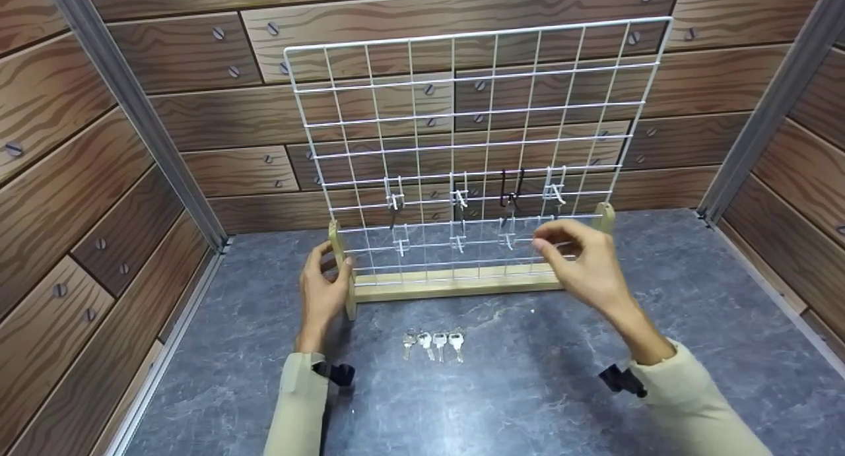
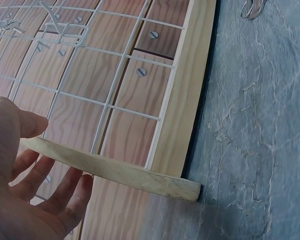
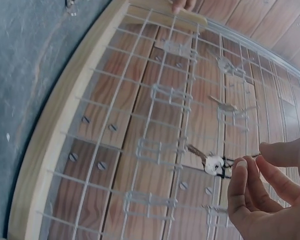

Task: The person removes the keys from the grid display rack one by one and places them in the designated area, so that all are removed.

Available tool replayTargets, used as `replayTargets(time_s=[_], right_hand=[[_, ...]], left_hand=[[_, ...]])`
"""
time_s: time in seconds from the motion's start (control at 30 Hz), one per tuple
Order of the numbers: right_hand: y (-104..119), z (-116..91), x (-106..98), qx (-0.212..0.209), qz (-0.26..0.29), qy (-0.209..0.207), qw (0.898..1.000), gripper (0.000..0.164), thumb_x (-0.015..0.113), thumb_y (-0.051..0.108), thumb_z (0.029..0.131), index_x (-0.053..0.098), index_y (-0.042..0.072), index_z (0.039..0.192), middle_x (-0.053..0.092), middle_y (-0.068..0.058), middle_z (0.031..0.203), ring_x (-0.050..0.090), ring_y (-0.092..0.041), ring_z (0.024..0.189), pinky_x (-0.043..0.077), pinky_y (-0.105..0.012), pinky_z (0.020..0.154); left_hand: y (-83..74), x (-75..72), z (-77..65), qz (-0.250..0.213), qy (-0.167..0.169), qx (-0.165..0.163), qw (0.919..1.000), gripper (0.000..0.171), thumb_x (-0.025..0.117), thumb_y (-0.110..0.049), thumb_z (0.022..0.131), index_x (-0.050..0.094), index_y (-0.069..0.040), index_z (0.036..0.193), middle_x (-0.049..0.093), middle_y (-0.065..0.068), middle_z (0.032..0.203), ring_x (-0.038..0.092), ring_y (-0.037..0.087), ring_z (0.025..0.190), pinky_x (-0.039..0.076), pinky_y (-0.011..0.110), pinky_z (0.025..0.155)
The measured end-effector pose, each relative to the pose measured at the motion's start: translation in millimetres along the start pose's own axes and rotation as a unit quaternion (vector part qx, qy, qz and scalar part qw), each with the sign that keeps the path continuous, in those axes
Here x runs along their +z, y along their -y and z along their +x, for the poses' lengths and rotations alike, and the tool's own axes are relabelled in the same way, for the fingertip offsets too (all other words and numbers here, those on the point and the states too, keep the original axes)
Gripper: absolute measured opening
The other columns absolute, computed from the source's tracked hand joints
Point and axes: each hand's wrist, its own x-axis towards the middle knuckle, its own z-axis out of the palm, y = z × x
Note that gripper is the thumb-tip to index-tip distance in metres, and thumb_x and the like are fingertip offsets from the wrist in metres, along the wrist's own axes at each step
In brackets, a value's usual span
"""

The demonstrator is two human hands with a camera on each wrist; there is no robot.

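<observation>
My left hand (image 1: 323,288) grips the left wooden upright (image 2: 115,167) of a stand that holds a white wire grid (image 1: 478,31), thumb in front and fingers behind. My right hand (image 1: 587,264) is raised before the grid's lower right part, thumb and index fingertips close together, with nothing visible between them. In the right wrist view, its fingers overlap part of a black hook from which a key (image 3: 212,165) hangs. Other keys hang on the white hooks of that upper row. Below are white hooks (image 1: 457,243); the head view shows no keys on those visible.
Several silver keys (image 1: 441,342) lie in a row on the grey marbled tabletop (image 1: 422,403) in front of the stand. The stand's wooden base bar (image 1: 455,286) runs along the grid's bottom. Wood-patterned walls (image 1: 198,123) surround the table at the back and sides.
</observation>
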Motion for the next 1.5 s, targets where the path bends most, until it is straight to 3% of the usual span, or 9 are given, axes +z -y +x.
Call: replayTargets(time_s=[0.6,0.97,1.27,1.5], right_hand=[[-1.9,17.8,-24.4,-0.004,-0.005,-0.048,0.999,0.01,0.077,-0.002,0.095,0.079,-0.001,0.105,0.079,-0.017,0.097,0.069,0.001,0.081,0.058,-0.009,0.076],[-14.5,30.6,-28.5,0.011,0.006,-0.08,0.997,0.012,0.077,-0.002,0.095,0.078,-0.004,0.107,0.078,-0.022,0.099,0.069,0.005,0.081,0.058,-0.008,0.072],[-30.0,40.4,-29.7,0.029,-0.026,-0.063,0.997,0.015,0.074,0.003,0.099,0.077,-0.004,0.111,0.077,-0.021,0.101,0.064,0.003,0.08,0.055,-0.005,0.074],[-31.5,45.2,-29.6,0.041,-0.021,-0.048,0.998,0.015,0.073,0.006,0.101,0.078,-0.003,0.111,0.077,-0.021,0.099,0.065,0.0,0.076,0.056,-0.007,0.073]], left_hand=[[1.5,1.4,1.7,-0.015,-0.008,0.017,0.9997,0.043,0.076,-0.002,0.096,0.063,0.002,0.137,0.067,0.025,0.135,0.072,0.045,0.114,0.066,0.052,0.091],[2.5,0.4,0.3,-0.021,0.003,0.002,0.9998,0.044,0.074,-0.005,0.098,0.062,-0.001,0.14,0.065,0.024,0.137,0.07,0.046,0.118,0.064,0.055,0.096],[2.6,0.3,1.4,-0.025,0.001,0.001,0.9997,0.043,0.075,-0.003,0.097,0.063,-0.001,0.138,0.066,0.023,0.136,0.072,0.043,0.116,0.065,0.055,0.095],[3.8,0.8,2.0,-0.036,0.0,0.006,0.9993,0.044,0.076,-0.002,0.097,0.063,0.0,0.138,0.066,0.024,0.138,0.072,0.043,0.116,0.065,0.054,0.094]])
